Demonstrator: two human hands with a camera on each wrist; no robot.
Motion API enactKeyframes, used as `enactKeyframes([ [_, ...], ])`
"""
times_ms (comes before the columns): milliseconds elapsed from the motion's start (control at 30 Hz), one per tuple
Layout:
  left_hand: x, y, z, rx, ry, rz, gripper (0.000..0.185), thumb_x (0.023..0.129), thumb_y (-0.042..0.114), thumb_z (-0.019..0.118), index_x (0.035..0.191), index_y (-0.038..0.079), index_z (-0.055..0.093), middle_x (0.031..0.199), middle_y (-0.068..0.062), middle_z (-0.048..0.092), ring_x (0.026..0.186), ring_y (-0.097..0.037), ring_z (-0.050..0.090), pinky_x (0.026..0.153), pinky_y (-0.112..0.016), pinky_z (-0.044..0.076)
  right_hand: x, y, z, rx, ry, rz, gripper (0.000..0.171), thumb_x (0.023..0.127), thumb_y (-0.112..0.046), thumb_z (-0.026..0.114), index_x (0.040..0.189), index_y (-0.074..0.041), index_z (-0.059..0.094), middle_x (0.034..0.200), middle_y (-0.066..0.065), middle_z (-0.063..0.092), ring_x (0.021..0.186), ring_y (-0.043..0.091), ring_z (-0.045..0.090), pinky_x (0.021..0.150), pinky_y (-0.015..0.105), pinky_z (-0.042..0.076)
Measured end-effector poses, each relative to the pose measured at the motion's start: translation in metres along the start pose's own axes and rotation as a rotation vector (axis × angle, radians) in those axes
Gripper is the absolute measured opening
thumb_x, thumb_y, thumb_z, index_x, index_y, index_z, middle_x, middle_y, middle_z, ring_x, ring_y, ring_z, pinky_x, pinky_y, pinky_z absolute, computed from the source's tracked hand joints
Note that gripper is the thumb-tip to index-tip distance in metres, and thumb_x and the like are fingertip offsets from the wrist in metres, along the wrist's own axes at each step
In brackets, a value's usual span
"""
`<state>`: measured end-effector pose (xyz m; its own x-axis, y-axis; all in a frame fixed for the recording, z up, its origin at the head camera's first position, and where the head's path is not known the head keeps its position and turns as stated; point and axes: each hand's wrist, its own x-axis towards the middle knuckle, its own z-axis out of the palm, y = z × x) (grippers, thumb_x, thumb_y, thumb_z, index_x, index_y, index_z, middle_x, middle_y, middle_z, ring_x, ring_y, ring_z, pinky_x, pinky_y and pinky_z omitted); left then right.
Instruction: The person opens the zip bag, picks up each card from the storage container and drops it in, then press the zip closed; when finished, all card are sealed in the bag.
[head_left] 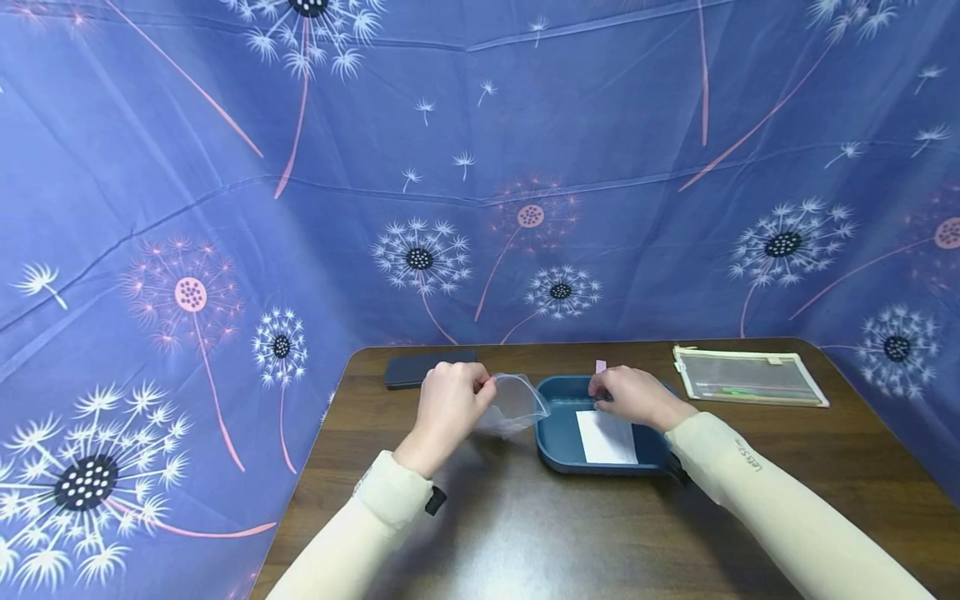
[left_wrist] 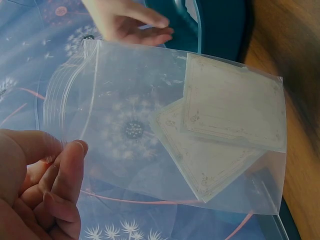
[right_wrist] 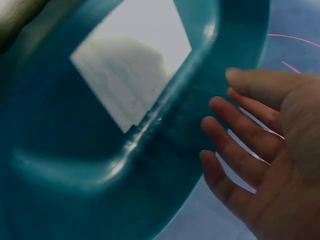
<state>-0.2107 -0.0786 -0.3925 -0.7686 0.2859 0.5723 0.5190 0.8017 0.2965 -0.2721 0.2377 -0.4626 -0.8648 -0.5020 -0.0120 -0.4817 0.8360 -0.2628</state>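
Note:
My left hand [head_left: 452, 398] pinches the zip edge of a clear zip bag [head_left: 510, 404], left of the blue tray. Inside the bag [left_wrist: 135, 150], in the left wrist view, two cream cards [left_wrist: 235, 102] with fine printed borders overlap near its bottom end. My right hand [head_left: 633, 393] hovers over the far rim of the blue tray [head_left: 558, 450]. Its fingers are spread and slightly bent with nothing between them, as the right wrist view shows [right_wrist: 260, 145]. A white card [head_left: 606, 437] lies on the tray's floor.
A dark flat case [head_left: 427, 368] lies at the table's back left. At the back right is a mesh zip pouch [head_left: 750, 377] with a green item inside. A small pink piece [head_left: 601, 366] shows just behind the tray. Patterned blue cloth [head_left: 480, 167] hangs around the wooden table [head_left: 487, 533].

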Motion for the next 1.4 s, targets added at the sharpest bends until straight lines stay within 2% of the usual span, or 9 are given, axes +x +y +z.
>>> enactKeyframes([
  [133,-0.001,0.001,0.0,0.002,0.001,0.003,0.026,0.087,0.011,0.078,0.064,0.02,0.07,0.053,0.012,0.056,0.046,-0.004,0.045,0.048,-0.026,0.039,-0.002,0.003,0.01,-0.019,-0.103,0.028,0.033,0.085,-0.018,0.087,0.113,-0.002,0.077,0.106,0.009,0.074,0.099,0.028,0.071,0.087,0.049,0.056],
  [233,-0.001,0.001,0.0,0.003,0.009,0.008,0.026,0.086,0.011,0.078,0.064,0.021,0.069,0.053,0.013,0.055,0.046,-0.004,0.044,0.048,-0.026,0.039,-0.004,0.004,0.016,-0.059,-0.143,0.037,0.045,0.081,-0.025,0.091,0.116,-0.001,0.075,0.109,0.011,0.072,0.102,0.03,0.07,0.088,0.049,0.056],
  [367,0.0,0.002,0.0,0.002,0.012,0.018,0.027,0.087,0.011,0.077,0.063,0.021,0.069,0.052,0.013,0.055,0.045,-0.003,0.044,0.048,-0.026,0.039,-0.007,0.004,0.022,-0.115,-0.151,0.047,0.06,0.076,-0.035,0.094,0.119,-0.001,0.074,0.11,0.012,0.07,0.1,0.03,0.069,0.088,0.049,0.056],
  [567,0.0,0.004,-0.001,0.009,0.016,0.019,0.026,0.086,0.011,0.078,0.063,0.021,0.069,0.053,0.013,0.056,0.046,-0.003,0.044,0.048,-0.026,0.04,-0.01,0.004,0.027,-0.116,-0.156,0.066,0.081,0.066,-0.049,0.097,0.126,-0.001,0.071,0.113,0.013,0.067,0.104,0.032,0.066,0.089,0.052,0.055],
  [700,-0.001,0.005,-0.001,0.008,0.018,0.02,0.025,0.086,0.01,0.079,0.064,0.02,0.071,0.054,0.012,0.058,0.046,-0.003,0.046,0.048,-0.026,0.04,-0.012,0.005,0.031,-0.129,-0.166,0.072,0.09,0.062,-0.053,0.098,0.131,-0.002,0.068,0.116,0.014,0.065,0.109,0.035,0.064,0.091,0.054,0.054],
  [1000,-0.001,0.005,-0.002,0.005,0.019,0.014,0.024,0.086,0.011,0.079,0.065,0.02,0.07,0.053,0.013,0.055,0.045,-0.003,0.044,0.047,-0.026,0.038,-0.015,0.008,0.033,-0.155,-0.144,0.062,0.084,0.063,-0.052,0.097,0.124,-0.001,0.07,0.113,0.015,0.064,0.102,0.034,0.064,0.089,0.053,0.054],
  [1133,-0.001,0.005,-0.002,0.004,0.011,0.014,0.025,0.086,0.011,0.079,0.064,0.02,0.07,0.053,0.013,0.055,0.045,-0.003,0.043,0.047,-0.025,0.038,-0.015,0.008,0.034,-0.177,-0.106,0.062,0.082,0.063,-0.052,0.097,0.122,-0.001,0.071,0.109,0.014,0.063,0.097,0.031,0.064,0.086,0.052,0.056],
  [1400,-0.002,0.003,-0.003,0.004,-0.005,0.0,0.023,0.087,0.012,0.079,0.067,0.019,0.072,0.053,0.012,0.055,0.045,-0.003,0.043,0.047,-0.025,0.037,-0.02,0.009,0.03,-0.168,0.01,0.04,0.05,0.076,-0.033,0.094,0.112,-0.003,0.076,0.101,0.011,0.066,0.089,0.026,0.067,0.079,0.046,0.058],
])
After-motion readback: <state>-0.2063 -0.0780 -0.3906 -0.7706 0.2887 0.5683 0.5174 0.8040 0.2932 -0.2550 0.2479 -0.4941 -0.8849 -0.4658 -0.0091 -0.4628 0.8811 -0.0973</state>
